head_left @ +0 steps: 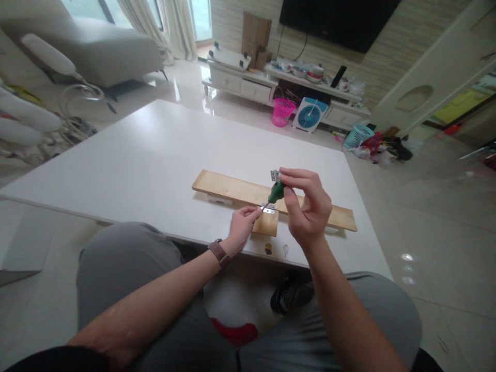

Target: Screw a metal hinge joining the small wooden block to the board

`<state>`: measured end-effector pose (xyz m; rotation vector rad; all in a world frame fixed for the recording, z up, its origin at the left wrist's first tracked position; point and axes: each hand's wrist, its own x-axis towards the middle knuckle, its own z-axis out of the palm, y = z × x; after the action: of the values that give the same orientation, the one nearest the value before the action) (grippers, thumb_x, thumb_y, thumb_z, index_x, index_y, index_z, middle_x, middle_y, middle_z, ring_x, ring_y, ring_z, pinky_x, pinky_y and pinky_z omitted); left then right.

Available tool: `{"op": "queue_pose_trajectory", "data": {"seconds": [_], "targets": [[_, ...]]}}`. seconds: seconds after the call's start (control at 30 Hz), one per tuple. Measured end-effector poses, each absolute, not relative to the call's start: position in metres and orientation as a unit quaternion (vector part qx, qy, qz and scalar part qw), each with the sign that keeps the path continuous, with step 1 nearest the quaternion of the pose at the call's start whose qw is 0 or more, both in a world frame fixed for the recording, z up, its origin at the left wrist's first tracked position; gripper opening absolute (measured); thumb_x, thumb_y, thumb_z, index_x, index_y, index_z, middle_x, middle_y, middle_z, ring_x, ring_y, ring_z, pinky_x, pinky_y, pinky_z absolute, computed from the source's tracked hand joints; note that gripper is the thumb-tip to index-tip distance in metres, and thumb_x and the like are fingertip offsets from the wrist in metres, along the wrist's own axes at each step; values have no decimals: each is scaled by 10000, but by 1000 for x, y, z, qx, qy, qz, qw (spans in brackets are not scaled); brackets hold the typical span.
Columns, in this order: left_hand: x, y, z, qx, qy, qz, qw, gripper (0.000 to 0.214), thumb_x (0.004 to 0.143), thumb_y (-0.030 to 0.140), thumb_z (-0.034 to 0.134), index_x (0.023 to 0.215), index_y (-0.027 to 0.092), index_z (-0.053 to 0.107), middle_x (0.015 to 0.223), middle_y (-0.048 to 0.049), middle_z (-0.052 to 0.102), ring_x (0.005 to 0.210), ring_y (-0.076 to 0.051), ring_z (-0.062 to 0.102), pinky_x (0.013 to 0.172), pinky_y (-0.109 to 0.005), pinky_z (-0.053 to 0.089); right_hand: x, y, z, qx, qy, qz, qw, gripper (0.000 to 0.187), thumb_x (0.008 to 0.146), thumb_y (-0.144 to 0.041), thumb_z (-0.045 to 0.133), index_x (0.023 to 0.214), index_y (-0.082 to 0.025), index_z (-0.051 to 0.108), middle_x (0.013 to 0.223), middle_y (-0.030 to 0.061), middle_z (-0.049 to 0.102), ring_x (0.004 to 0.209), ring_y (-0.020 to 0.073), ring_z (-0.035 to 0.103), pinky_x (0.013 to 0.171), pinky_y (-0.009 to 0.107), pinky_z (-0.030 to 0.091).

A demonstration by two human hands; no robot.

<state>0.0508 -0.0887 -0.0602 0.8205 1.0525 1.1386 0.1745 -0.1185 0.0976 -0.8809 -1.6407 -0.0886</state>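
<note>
My right hand [308, 204] is closed round the green handle of a screwdriver [276, 191]. The screwdriver slants down to the left, its tip at a metal hinge [268, 208]. That hinge lies where a small wooden block [266, 225] meets a long wooden board [232, 186]. My left hand [245, 223] has its fingers pinched together beside the screwdriver tip, at the block's left edge; whether anything small is between them is hidden. Another metal hinge [275, 175] lies on the table behind the board, partly behind my right fingertips.
The white table [155, 155] carries the board, which rests on low supports. Near its front edge lie a small yellow-and-dark item [268, 248] and a small clear item [285, 250]. Beyond stand a pink basket [282, 112], a blue-and-white fan [310, 114] and a TV cabinet [256, 91].
</note>
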Motion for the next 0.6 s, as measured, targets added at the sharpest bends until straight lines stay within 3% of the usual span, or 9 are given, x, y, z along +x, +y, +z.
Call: {"op": "queue_pose_trajectory", "data": {"seconds": [0.27,0.47,0.6], "targets": [[50,-89,-63,365,463,496,637,326,687,444,913,809,153,834,826,-85,792,759,-191,636,740,-317,466,176,-117,96,-387,-680,-65,619,121,917,-211,852,992,-280,788,946,12,719,887,195,714,776,389,611],[52,-89,-62,343,456,502,650,341,646,441,933,796,157,819,829,-82,791,770,-191,645,739,-311,481,175,-118,99,-363,-714,-36,598,244,1021,-135,660,1135,-296,804,1135,56,808,1096,247,762,953,478,623],[52,-88,-63,345,460,501,646,327,629,437,927,771,164,816,793,-70,776,745,-183,624,728,-310,467,175,-117,99,-370,-700,-54,609,175,946,-145,795,1044,-289,810,994,30,786,964,223,745,848,423,621]]}}
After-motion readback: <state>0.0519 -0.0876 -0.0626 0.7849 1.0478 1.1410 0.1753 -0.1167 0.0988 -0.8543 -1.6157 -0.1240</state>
